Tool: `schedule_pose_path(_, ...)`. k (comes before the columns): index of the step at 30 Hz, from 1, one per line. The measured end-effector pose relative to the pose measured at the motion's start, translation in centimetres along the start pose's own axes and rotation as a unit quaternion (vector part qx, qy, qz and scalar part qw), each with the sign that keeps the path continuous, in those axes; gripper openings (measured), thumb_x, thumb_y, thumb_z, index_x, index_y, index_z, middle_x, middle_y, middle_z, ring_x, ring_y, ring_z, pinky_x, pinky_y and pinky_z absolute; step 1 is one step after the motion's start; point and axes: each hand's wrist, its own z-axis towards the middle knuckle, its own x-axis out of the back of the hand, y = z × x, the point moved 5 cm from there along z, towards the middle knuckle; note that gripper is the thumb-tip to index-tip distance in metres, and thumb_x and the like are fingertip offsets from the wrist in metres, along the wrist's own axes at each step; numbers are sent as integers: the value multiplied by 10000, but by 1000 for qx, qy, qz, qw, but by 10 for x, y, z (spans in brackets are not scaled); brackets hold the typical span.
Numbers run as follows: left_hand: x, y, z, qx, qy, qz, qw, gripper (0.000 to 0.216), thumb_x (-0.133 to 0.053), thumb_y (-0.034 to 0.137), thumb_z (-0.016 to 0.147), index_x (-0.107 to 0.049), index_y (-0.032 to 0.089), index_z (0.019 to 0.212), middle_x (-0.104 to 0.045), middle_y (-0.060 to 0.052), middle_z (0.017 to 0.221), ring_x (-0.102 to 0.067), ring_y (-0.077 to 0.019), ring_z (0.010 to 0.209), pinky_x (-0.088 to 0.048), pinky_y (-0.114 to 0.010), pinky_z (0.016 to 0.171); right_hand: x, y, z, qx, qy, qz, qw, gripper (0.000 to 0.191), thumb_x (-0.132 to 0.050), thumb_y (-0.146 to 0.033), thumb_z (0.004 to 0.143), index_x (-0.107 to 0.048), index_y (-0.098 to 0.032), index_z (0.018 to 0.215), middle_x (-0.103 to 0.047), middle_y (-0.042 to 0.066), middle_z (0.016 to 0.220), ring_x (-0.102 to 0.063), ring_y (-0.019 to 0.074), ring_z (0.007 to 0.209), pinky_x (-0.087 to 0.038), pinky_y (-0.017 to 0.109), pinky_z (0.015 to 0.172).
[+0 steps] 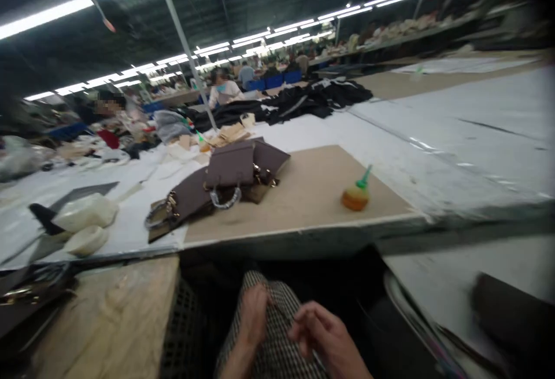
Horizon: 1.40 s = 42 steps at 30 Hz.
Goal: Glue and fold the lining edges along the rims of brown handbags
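Observation:
Low in the head view, my left hand point(255, 314) is closed above the checked cloth point(281, 338) over my lap. Beside it, my right hand point(318, 330) has its fingers curled together in a pinch. A faint, thin dark line runs between the two hands; blur hides what it is and what the fingers hold. On the table ahead lie brown handbag pieces point(229, 165) with wrapped handles and gold-coloured fittings. To their right, a squeeze bottle point(356, 197) with amber liquid and a green nozzle stands on a tan board point(299, 194).
At left are a pale tub point(87, 240), a wooden board point(104, 315) and dark bag parts point(30, 292). A dark piece point(511, 315) lies on the right-hand surface. Black cloth point(299, 101) is piled farther back, near a pole point(182, 37) and a seated person point(225, 89).

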Motion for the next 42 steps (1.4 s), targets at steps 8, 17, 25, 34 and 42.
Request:
schedule_pose_path(8,-7,23,-71,-68,22,-168,983,237,-632,341,862,-627,188,1043,-608,-100,1263,-594,-256,1128,-484,-374,962,-37,-31,-65,100,-162,294,937,466,-786,-559,754,-682,-131,906,-770,114,720,-645,122,457,-464,176,440)
schedule_pose_path(17,37,131,-157,-261,-48,-119,957,98,-627,228,920,-713,191,891,-645,-40,827,-616,-174,776,-510,-273,717,-44,-29,-105,144,-90,269,948,428,-804,-532,751,-682,-125,803,-715,47,601,-586,89,430,-444,157,428)
schedule_pose_path(25,19,158,-189,-361,-37,1,932,166,-573,176,934,-728,206,986,-668,-57,820,-636,-165,715,-534,-259,660,-31,-31,-125,166,-35,231,958,286,-785,-385,822,-657,-135,770,-684,12,569,-588,93,430,-464,160,412)
schedule_pose_path(34,17,159,-195,-385,-8,134,913,203,-502,157,957,-677,180,857,-638,-42,802,-607,-148,700,-490,-235,647,-18,-41,-135,174,-7,137,975,186,-774,-271,836,-670,-140,754,-707,11,597,-620,103,488,-485,173,484)
schedule_pose_path(42,7,149,-188,-351,43,63,933,199,-521,133,893,-677,176,777,-571,-29,717,-534,-143,645,-413,-244,608,-19,-39,-137,161,6,110,981,233,-777,-339,826,-661,-153,748,-700,6,602,-619,113,506,-488,197,508)
